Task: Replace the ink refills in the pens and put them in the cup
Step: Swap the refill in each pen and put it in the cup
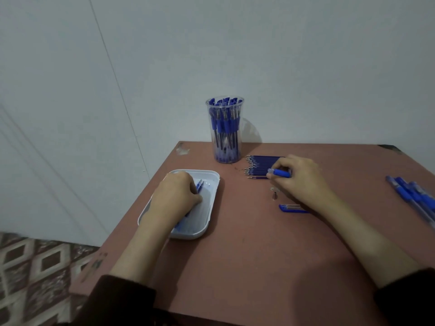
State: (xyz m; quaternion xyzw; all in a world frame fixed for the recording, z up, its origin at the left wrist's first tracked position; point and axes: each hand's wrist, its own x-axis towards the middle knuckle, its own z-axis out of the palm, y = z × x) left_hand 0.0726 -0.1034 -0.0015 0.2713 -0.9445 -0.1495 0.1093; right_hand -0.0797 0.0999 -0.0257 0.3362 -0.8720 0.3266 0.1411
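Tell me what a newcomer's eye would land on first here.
The clear cup crammed with blue pens stands at the far edge of the table. Just right of it, the right hand pinches a blue pen over a neat row of blue refills. Nearer left, the left hand curls round blue pen parts in a white tray.

The left hand [175, 196] covers much of the white plastic tray [193, 171]; whether its curled fingers grip the thin blue pieces [200, 185] poking out beneath, I cannot tell. The right hand [303, 180] pinches a clear blue-gripped pen [280, 172], hiding most of it, and covers the right ends of the dark blue ink refills [261, 163]. A blue pen cap [288, 208] runs under that wrist. The bunch of blue pens [409, 194] is cut off at the right edge. A small metal bit [274, 195] is too tiny to name.
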